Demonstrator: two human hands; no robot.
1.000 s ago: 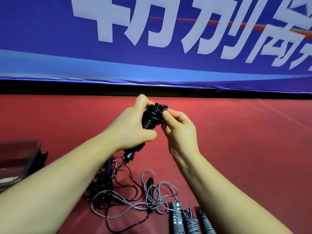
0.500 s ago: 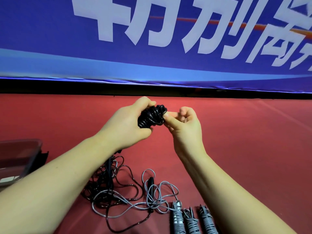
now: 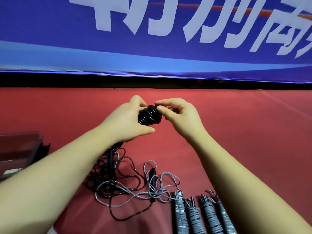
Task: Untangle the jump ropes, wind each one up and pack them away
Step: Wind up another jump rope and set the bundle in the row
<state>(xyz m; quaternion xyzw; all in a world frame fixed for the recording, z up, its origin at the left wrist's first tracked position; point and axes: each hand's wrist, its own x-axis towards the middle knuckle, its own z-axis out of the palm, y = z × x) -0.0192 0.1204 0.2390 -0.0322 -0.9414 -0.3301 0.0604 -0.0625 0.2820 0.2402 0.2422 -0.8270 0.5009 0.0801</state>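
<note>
Where the red floor (image 3: 236, 132) meets the bottom edge of view, four grey jump ropes wound tightly round their handles (image 3: 194, 217) lie side by side. Just beyond them, to the left, sprawls a loose tangle of thin black and grey ropes (image 3: 108, 181). Above it, off the floor, the left hand (image 3: 125, 120) wraps round a black rope coiled into a thick bundle (image 3: 149, 116), while the right hand (image 3: 180, 114) pinches the coil's top end between thumb and forefinger. A clear plastic box (image 3: 20, 149) sits far left. Behind stands a blue banner with white characters (image 3: 50, 39).
</note>
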